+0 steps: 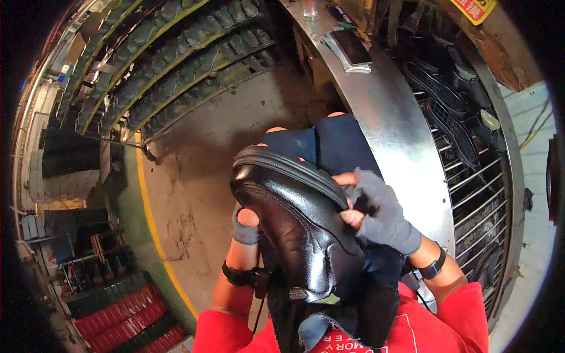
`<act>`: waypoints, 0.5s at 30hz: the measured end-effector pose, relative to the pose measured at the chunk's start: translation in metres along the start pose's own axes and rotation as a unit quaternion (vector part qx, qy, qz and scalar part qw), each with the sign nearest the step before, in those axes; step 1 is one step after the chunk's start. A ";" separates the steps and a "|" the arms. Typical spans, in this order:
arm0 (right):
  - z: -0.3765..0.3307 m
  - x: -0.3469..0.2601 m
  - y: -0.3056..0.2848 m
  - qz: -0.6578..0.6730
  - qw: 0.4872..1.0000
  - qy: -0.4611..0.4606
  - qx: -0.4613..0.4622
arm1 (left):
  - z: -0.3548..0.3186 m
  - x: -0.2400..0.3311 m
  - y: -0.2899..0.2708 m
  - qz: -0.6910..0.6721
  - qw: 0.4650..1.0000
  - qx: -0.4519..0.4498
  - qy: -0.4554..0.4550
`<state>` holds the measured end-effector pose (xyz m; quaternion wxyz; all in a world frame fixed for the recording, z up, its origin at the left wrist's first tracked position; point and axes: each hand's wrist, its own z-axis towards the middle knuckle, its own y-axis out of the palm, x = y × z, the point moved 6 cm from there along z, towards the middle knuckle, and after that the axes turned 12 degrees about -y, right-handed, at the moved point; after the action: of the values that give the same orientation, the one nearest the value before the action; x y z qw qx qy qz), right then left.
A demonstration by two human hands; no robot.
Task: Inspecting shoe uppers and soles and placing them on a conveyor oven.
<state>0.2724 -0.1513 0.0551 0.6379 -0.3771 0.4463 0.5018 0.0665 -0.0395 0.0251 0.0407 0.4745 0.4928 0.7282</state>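
A glossy black leather shoe [288, 226] is held over my lap, with its thick black sole [282, 163] along the upper side. My left hand [247, 226], in a grey fingerless glove, supports the shoe from the left. Its thumb shows beside the upper, while most of its fingers are hidden behind the shoe. At the right end of the sole, my right hand [376, 209], also in a grey fingerless glove, pinches the edge between thumb and fingers. Dark cloth [376, 306] covers my lap under the shoe.
To my right runs a metal counter [406, 159] with a dark phone [353, 47] on a white pad. Beyond it, black soles [450, 132] lie on a metal rack [479, 212]. Shelves [176, 62] of dark shoe-like forms stand at the far left. Red ridged pieces [120, 312] sit lower left.
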 end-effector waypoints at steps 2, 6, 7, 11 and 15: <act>-0.010 0.003 0.007 -0.076 0.989 0.014 -0.123 | 0.004 -0.016 0.001 -0.040 0.995 0.022 -0.089; -0.010 -0.013 -0.011 -0.061 0.985 -0.104 -0.123 | 0.016 -0.017 0.024 -0.050 0.984 0.090 -0.143; -0.005 -0.018 -0.019 -0.052 0.981 -0.106 -0.154 | 0.022 -0.013 0.036 -0.017 0.985 0.081 -0.153; 0.040 -0.041 -0.062 -0.166 0.985 -0.028 -0.049 | 0.056 0.004 0.073 0.148 0.978 0.046 -0.140; 0.077 -0.095 -0.064 -0.100 0.984 -0.135 -0.054 | 0.075 -0.015 0.110 0.380 0.918 -0.045 -0.108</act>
<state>0.3408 -0.1221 0.1717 0.7180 -0.3824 0.2879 0.5053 0.1744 -0.0520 0.1034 -0.1646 0.6997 0.2347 0.6544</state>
